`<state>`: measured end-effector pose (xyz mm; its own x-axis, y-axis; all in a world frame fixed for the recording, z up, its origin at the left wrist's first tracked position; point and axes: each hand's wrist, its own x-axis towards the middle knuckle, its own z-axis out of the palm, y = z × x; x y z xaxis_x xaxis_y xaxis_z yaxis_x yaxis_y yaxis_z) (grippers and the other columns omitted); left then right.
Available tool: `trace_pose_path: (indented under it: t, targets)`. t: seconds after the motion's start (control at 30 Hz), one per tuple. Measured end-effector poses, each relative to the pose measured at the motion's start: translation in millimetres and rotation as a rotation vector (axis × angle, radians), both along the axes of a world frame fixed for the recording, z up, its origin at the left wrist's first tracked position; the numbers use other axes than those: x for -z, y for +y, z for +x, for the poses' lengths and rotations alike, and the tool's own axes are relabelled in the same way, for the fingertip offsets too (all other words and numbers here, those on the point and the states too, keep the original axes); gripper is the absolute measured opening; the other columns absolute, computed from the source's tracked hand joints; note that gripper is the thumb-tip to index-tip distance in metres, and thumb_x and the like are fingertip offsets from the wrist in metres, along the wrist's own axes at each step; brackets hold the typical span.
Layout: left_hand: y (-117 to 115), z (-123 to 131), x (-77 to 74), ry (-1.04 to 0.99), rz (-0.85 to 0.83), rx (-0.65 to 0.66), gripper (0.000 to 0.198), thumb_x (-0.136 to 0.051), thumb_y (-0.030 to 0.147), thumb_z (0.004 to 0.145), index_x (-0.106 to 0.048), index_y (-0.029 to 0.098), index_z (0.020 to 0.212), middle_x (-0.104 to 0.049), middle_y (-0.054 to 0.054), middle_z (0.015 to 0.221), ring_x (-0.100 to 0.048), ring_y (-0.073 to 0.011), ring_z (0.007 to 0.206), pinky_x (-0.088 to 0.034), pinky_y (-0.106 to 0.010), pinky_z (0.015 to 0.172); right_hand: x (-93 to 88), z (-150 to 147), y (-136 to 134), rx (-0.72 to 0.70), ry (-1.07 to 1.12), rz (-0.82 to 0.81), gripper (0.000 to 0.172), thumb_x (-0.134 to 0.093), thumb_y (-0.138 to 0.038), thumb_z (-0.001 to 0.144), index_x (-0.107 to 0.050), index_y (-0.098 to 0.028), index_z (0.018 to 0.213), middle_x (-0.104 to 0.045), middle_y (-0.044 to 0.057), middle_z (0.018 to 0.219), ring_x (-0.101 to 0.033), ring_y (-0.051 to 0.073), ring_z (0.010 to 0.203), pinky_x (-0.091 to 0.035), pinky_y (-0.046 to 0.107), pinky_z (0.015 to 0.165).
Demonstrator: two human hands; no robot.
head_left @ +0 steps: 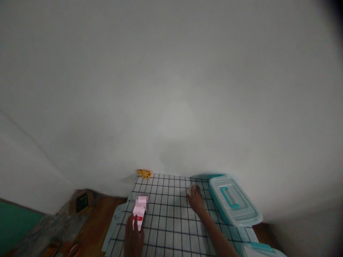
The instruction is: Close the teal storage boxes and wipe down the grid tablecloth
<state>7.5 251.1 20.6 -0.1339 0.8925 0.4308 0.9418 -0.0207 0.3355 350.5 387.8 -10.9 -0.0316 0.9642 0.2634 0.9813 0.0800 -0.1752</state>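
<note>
On the left part of a table with a white, black-checked cover lies a phone with a lit pink and white screen. My left hand is over the phone's near end, fingers stretched toward the screen; it does not grip the phone. Farther back and to the right, my right hand is curled over a small whitish, see-through object on the cover. Its kind is too blurred to tell, and the fingers hide much of it.
Right of my right hand stands a teal storage box with a clear lid and teal handle. Part of another teal-edged container shows in front. A yellow cloth-like item lies at the back left corner, against the pale wall.
</note>
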Motion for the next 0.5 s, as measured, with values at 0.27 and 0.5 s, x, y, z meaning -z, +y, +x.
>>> trace_pose_path:
  t: [0.27, 0.5]
  targets:
    - [-29, 55, 43.6, 0.141, -0.075, 0.4, 0.08, -0.03, 0.002, 0.081, 0.0, 0.025, 0.151, -0.054, -0.015, 0.14, -0.045, -0.0281, 0.135, -0.051, -0.048, 0.101, 2.0, -86, -65, -0.231, 0.011, -0.073, 0.057, -0.044, -0.038, 0.092, -0.038, -0.016, 0.145, -0.032, 0.013, 0.154, -0.026, 0.027, 0.142, -0.036, 0.039, 0.109]
    - [-29, 44, 40.7, 0.191, -0.078, 0.503, 0.077, -0.038, 0.007, 0.082, -0.009, 0.024, 0.151, -0.053, -0.014, 0.142, -0.044, -0.0288, 0.135, -0.052, -0.044, 0.101, 12.6, -28, -112, -0.117, -0.025, 0.003, 0.058, -0.045, -0.03, 0.09, -0.037, -0.012, 0.144, -0.03, 0.016, 0.155, -0.026, 0.03, 0.142, -0.037, 0.043, 0.108]
